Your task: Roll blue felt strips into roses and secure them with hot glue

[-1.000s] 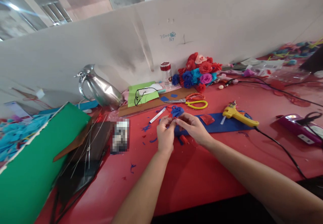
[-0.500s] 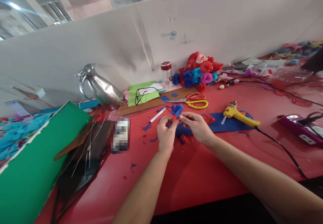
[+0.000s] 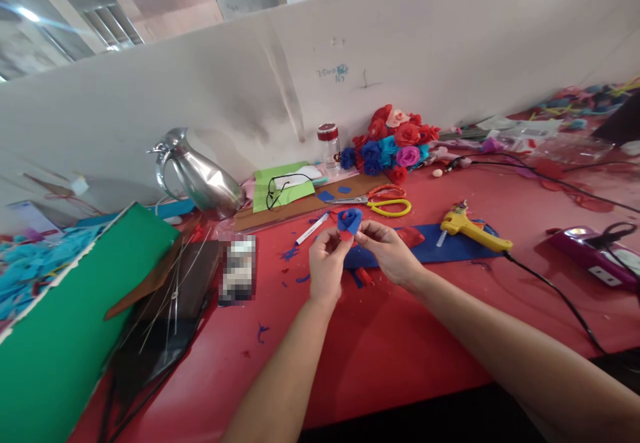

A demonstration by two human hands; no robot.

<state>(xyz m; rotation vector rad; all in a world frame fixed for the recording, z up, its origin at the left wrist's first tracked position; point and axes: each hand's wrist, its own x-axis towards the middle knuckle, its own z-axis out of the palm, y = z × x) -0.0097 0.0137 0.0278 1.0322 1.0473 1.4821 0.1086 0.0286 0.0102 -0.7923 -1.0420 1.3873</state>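
Observation:
A small blue and red fabric or paper flower [image 3: 349, 220] is held up between my two hands. My left hand [image 3: 327, 256] pinches its lower left side, fingers curled. From the right, the fingertips of my right hand [image 3: 387, 248] close on its lower edge. Under and behind my right hand lies a strip of blue material [image 3: 430, 246] with red pieces on it. A yellow hot glue gun [image 3: 470, 230] rests on the strip's right end. Scissors [image 3: 390, 207] with yellow and orange handles lie just beyond the flower, and a white marker-like stick [image 3: 312, 229] sits to its left.
A bunch of finished-looking flowers [image 3: 395, 140] and a red-lidded jar [image 3: 329, 146] stand by the wall. At left are a steel jug [image 3: 200, 173], a green board [image 3: 90, 316] and a dark bag [image 3: 170, 303]. The glue gun's cord runs toward a purple power strip [image 3: 595, 256].
The flower has turned slightly in my fingers, so more of its blue top faces me. Both hands stay in nearly the same place, and the camera view has shifted a little.

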